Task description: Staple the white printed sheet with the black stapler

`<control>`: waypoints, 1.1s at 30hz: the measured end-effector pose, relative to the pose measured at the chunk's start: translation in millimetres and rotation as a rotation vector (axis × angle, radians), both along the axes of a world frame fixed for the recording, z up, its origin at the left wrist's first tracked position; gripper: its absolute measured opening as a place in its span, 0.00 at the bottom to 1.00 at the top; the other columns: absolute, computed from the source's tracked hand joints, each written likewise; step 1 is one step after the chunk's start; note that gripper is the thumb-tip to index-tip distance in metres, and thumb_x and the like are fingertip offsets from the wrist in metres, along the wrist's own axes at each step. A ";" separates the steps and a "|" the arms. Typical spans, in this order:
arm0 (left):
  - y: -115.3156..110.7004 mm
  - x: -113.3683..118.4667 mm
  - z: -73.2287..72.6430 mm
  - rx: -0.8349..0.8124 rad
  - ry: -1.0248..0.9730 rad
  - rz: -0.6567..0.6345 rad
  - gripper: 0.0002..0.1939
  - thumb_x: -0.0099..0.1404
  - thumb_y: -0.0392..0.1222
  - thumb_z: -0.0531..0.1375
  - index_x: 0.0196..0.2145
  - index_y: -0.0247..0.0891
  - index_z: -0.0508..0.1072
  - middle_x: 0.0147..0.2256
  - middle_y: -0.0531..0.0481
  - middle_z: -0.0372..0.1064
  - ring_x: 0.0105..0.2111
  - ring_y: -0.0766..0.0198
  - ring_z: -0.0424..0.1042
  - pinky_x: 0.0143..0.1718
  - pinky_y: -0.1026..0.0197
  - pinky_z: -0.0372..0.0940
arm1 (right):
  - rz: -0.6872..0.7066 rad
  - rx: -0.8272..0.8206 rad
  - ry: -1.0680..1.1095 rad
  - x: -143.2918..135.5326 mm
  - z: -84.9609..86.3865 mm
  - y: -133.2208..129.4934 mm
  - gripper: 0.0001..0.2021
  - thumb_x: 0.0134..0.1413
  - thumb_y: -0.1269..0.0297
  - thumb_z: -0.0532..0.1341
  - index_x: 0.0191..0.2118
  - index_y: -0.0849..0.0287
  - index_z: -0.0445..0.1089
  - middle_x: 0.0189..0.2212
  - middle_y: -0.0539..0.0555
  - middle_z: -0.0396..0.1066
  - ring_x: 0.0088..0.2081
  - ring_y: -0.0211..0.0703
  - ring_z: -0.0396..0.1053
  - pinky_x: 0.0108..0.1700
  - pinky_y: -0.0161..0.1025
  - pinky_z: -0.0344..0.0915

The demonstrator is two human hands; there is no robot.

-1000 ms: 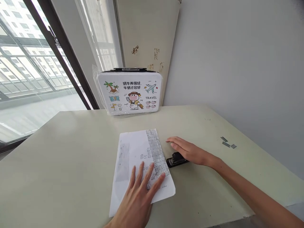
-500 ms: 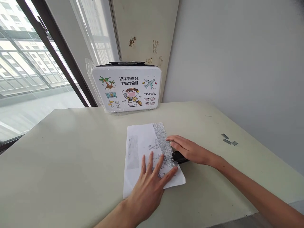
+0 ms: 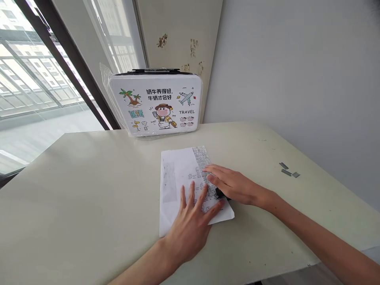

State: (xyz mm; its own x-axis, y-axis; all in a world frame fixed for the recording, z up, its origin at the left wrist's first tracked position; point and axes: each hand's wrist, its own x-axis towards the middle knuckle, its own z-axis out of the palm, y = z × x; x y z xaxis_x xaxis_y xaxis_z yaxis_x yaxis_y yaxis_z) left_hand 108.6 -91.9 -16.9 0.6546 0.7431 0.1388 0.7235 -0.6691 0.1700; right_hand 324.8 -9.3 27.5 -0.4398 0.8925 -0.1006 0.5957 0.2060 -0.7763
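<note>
Paper point(image 3: 178, 162) has slid to the right since a second ago, so its right edge now sits under the tip of the black stapler point(image 3: 219, 193), where before the two were just side by side. At the far left of the frame is a big glass door point(image 3: 44, 130) with a dark frame. Next comes the pale table point(image 3: 89, 198), with a white case point(image 3: 156, 105) standing up at its back, in the upper middle. It has a cow and a plane on it. The paper lies flat on the table, in the middle of the frame. The left hand point(image 3: 191, 225) lies on it, fingers spread wide, pressing on it but not gripping. A bit to the right, the right hand point(image 3: 234, 184) rests over the stapler, fingers stretched out and not curled around it. That hand hides most of the stapler, so I can't tell if it is pushed all the way down. It looks like the stapling part is going on. A good push here would need a straight press with the right palm while the left hand keeps the paper still. Near the right side lie three little grey strips point(image 3: 286, 172), well apart from the hands.
</note>
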 end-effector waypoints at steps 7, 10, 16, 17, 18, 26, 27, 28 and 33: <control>-0.6 0.5 -3.2 0.033 0.014 0.002 0.44 0.67 0.33 0.62 0.74 0.55 0.50 0.77 0.41 0.32 0.73 0.25 0.35 0.66 0.19 0.41 | 0.044 0.048 -0.257 -8.5 4.0 -3.1 0.32 0.71 0.38 0.46 0.71 0.48 0.62 0.73 0.51 0.56 0.75 0.58 0.47 0.74 0.58 0.45; -0.8 0.7 -3.9 0.047 0.034 0.004 0.42 0.69 0.35 0.62 0.74 0.55 0.51 0.77 0.42 0.31 0.73 0.25 0.36 0.66 0.19 0.42 | 0.061 0.050 -0.366 -11.9 9.4 -5.1 0.35 0.72 0.39 0.42 0.73 0.51 0.58 0.75 0.51 0.52 0.76 0.55 0.44 0.74 0.56 0.45; -1.3 1.4 -2.5 0.041 0.041 0.005 0.40 0.71 0.39 0.62 0.74 0.54 0.52 0.76 0.39 0.32 0.73 0.24 0.37 0.65 0.18 0.43 | 0.051 0.048 -0.431 -15.1 11.7 -5.7 0.33 0.72 0.41 0.42 0.73 0.51 0.58 0.75 0.51 0.50 0.76 0.55 0.45 0.74 0.55 0.49; -1.4 1.5 -2.1 0.036 0.044 0.004 0.40 0.71 0.38 0.62 0.74 0.54 0.52 0.76 0.38 0.33 0.73 0.24 0.36 0.65 0.17 0.43 | 0.051 0.048 -0.433 -15.1 11.4 -5.6 0.33 0.72 0.42 0.43 0.73 0.51 0.58 0.75 0.51 0.50 0.76 0.54 0.46 0.73 0.54 0.49; -1.6 1.7 -1.7 0.031 0.046 0.004 0.40 0.71 0.38 0.62 0.74 0.54 0.52 0.76 0.37 0.34 0.73 0.23 0.36 0.65 0.17 0.44 | 0.052 0.048 -0.435 -15.0 11.0 -5.4 0.33 0.73 0.42 0.43 0.73 0.51 0.58 0.75 0.51 0.50 0.76 0.54 0.46 0.74 0.54 0.49; -3.0 2.6 -2.3 0.034 0.043 0.021 0.40 0.71 0.36 0.61 0.74 0.55 0.51 0.76 0.37 0.35 0.72 0.22 0.38 0.64 0.17 0.45 | 0.041 0.014 -0.388 -10.8 11.1 -3.2 0.32 0.73 0.42 0.42 0.73 0.48 0.58 0.75 0.49 0.51 0.75 0.53 0.49 0.73 0.54 0.52; -3.5 2.6 -2.2 0.034 0.044 0.026 0.40 0.71 0.36 0.61 0.74 0.55 0.52 0.76 0.37 0.36 0.72 0.22 0.38 0.64 0.17 0.45 | 0.041 0.014 -0.381 -10.5 11.3 -3.1 0.31 0.73 0.42 0.42 0.72 0.47 0.58 0.75 0.48 0.51 0.74 0.53 0.50 0.73 0.54 0.52; -3.9 2.6 -2.1 0.035 0.044 0.029 0.40 0.71 0.36 0.62 0.74 0.55 0.52 0.76 0.37 0.36 0.72 0.22 0.37 0.64 0.17 0.46 | 0.040 0.015 -0.379 -10.4 11.5 -3.2 0.31 0.73 0.42 0.42 0.72 0.47 0.58 0.75 0.48 0.51 0.74 0.53 0.50 0.73 0.54 0.52; -5.5 3.9 -2.9 0.039 0.039 0.040 0.39 0.71 0.36 0.61 0.74 0.54 0.53 0.75 0.37 0.39 0.72 0.23 0.37 0.64 0.17 0.46 | 0.035 0.005 -0.408 -11.5 11.5 -3.8 0.31 0.73 0.42 0.42 0.73 0.47 0.57 0.75 0.47 0.50 0.75 0.51 0.49 0.73 0.54 0.52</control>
